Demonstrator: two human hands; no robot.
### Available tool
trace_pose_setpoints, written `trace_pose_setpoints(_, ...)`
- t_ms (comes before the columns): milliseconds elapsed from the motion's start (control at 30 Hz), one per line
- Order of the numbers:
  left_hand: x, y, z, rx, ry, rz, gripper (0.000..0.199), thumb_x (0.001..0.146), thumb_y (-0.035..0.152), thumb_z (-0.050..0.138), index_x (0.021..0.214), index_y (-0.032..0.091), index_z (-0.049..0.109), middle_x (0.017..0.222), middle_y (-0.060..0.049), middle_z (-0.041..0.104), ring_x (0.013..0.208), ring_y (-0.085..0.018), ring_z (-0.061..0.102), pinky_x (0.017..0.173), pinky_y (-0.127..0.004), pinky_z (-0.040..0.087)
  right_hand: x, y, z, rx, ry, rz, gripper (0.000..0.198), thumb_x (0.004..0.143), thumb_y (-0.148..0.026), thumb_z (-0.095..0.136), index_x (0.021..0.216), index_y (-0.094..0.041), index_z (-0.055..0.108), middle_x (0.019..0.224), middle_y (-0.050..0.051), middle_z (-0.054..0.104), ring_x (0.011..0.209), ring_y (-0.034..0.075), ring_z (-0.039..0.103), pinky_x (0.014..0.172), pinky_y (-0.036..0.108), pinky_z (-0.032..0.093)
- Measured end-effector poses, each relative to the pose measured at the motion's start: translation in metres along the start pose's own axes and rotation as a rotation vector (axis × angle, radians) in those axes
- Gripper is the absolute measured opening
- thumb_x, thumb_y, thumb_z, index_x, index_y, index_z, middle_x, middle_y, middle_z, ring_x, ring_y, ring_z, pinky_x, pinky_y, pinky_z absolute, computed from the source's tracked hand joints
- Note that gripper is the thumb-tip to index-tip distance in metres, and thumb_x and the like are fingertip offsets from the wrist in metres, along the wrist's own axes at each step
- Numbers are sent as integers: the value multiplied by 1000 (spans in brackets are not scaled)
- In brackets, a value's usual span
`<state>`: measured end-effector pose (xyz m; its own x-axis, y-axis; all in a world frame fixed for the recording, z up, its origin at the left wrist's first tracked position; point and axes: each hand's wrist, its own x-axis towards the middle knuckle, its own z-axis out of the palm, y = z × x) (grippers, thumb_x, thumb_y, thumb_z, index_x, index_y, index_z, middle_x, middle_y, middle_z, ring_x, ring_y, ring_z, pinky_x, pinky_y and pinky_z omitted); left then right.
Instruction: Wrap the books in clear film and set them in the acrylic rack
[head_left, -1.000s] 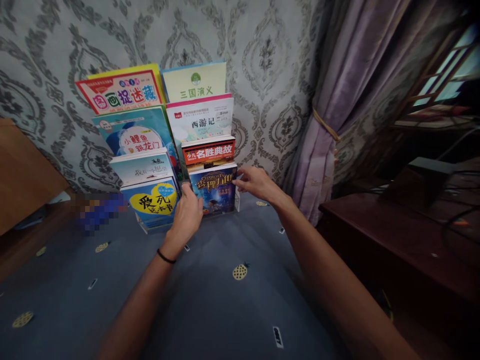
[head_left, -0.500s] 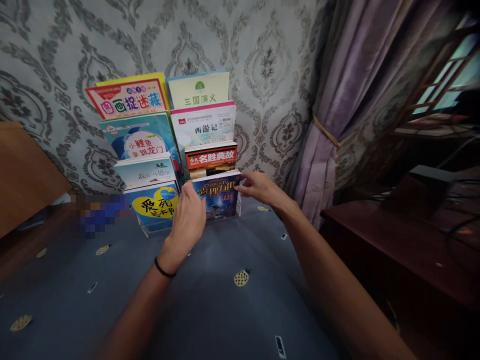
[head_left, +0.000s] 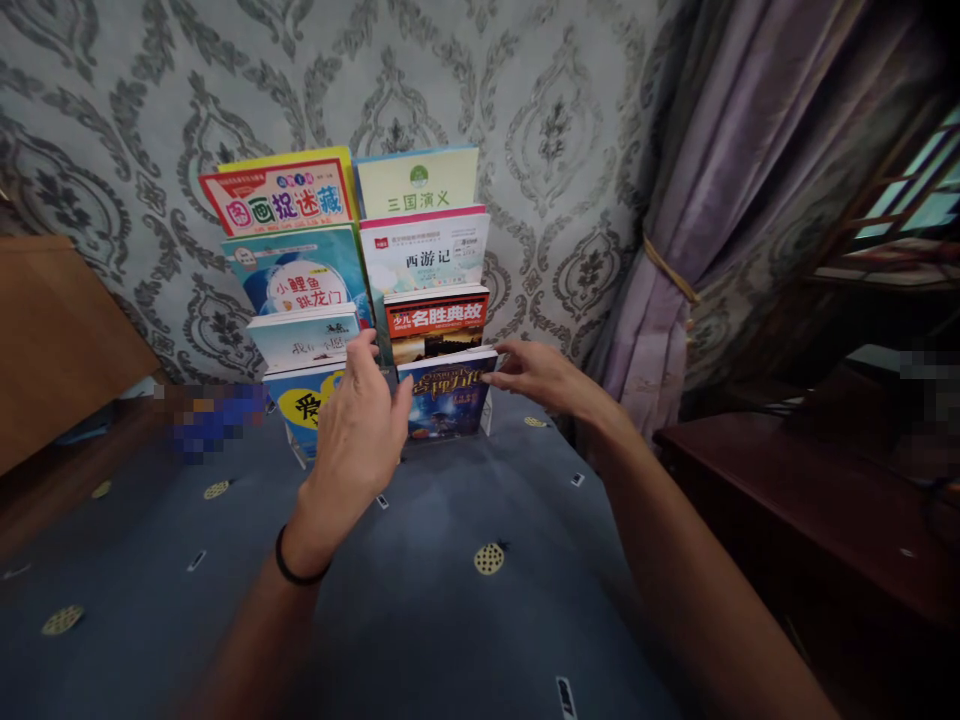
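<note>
A dark blue book (head_left: 446, 405) stands in the front right of a tiered stand (head_left: 487, 418). My right hand (head_left: 544, 378) grips its upper right edge, thumb in front and fingers at the back. My left hand (head_left: 360, 420) is open, its thumb by the book's left edge and its fingers apart. It partly covers a blue book with a yellow heart (head_left: 296, 400). Behind the dark blue book rises a red-topped book (head_left: 442, 318). A pale blue book (head_left: 300, 340) stands behind the heart book.
Higher tiers hold a white book with a pink edge (head_left: 427, 255), a teal book (head_left: 262, 270), a red-bordered book (head_left: 281, 195) and a pale green one (head_left: 420, 185). Patterned wall (head_left: 555, 130) lies behind; a purple curtain (head_left: 645, 330) and dark red furniture (head_left: 750, 480) are at right.
My left hand has moved left off the dark blue book's front, its fingers spreading. That book's top now tips slightly toward me, with my right hand still at its edge.
</note>
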<state>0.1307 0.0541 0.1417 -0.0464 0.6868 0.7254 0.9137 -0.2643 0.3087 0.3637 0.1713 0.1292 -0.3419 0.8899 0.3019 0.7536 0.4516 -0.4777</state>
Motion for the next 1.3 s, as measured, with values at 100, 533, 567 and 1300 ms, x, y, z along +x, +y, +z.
trace_pose_setpoints(100,2,-5,-10,-46,55,5,52,92,27,59,136,22,31,124,-11,61,105,-28,69,88,-43,59,-3,-3,-4,11,-25,-4,43,86,-36,70,123,-16,64,89,7,77,82,24,72,66,30,50)
trace_pose_setpoints(533,22,-61,-39,-66,284,33,40,95,23,50,131,21,34,130,-11,56,127,-26,57,105,-46,50,-29,-49,-25,2,384,-148,39,84,-42,62,115,-20,70,105,13,76,84,29,74,74,43,59)
trace_pose_setpoints(567,25,-73,-40,-61,317,24,39,96,23,50,131,21,34,131,-11,56,127,-25,57,106,-45,49,-32,-56,-24,45,386,-198,35,85,-44,61,111,-22,71,99,11,78,84,28,74,72,42,60)
trace_pose_setpoints(1300,-61,-329,5,618,-202,-583,40,98,27,39,116,7,69,158,-29,33,149,-43,25,110,-70,30,-112,-126,211,116,-472,-678,36,98,-29,52,133,-23,60,152,11,51,139,29,49,115,48,44)
